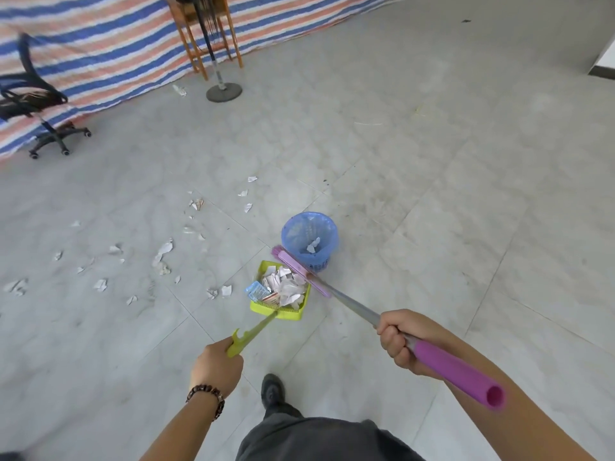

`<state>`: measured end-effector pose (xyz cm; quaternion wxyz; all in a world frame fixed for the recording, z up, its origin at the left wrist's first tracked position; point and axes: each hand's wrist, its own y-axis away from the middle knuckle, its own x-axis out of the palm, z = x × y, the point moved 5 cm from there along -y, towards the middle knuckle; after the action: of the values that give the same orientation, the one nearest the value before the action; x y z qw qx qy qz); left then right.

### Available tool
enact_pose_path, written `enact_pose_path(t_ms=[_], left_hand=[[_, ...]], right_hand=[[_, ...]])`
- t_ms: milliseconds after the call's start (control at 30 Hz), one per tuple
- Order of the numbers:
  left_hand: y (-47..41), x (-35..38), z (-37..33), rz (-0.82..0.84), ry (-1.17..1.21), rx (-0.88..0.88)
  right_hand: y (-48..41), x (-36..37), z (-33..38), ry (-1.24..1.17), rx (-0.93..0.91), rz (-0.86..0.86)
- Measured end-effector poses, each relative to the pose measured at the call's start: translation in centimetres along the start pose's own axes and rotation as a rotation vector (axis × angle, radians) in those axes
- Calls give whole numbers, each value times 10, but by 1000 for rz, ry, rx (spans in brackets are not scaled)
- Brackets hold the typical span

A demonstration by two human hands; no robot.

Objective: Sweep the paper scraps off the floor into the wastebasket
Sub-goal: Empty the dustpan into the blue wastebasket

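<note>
My left hand (pixel 216 362) grips the long handle of a lime-green dustpan (pixel 289 314), whose pan holds a heap of white paper scraps and a small blue packet. My right hand (pixel 399 341) grips the broom (pixel 352 306) by its grey shaft, above the purple grip. The pink broom head (pixel 301 269) lies along the pan's right edge, between the pan and the blue mesh wastebasket (pixel 310 239). The basket stands upright just beyond, with a scrap or two inside. Several paper scraps (pixel 163 252) are scattered on the grey tile floor to the left.
A black office chair (pixel 36 104) stands far left against a striped tarp wall. A fan stand with a round base (pixel 223 93) and a wooden stool (pixel 203 31) are at the back. My foot (pixel 273 392) is just behind the dustpan.
</note>
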<state>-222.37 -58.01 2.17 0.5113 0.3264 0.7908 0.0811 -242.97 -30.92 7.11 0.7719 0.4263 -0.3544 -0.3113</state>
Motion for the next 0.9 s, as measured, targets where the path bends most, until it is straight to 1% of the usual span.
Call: enact_pose_path(t_ms=[100,200,433,533,700,900], left_hand=[[-1,-15,-10,-54,57,23],[-5,-31,-23,-115,66,39],[-23,-63,-51,-212,85,91],[-36,-67,-64,-227,49,113],[-59,-59,-79,-177,15,135],[-87,-46,-99,-92,-33,177]], right_hand=[[11,8,18,18,-76,18],[20,15,36,-2,-129,32],[31,20,58,-136,-236,84],[29,21,64,-183,-271,70],[22,25,74,-282,-296,57],[8,27,84,-389,-311,-11]])
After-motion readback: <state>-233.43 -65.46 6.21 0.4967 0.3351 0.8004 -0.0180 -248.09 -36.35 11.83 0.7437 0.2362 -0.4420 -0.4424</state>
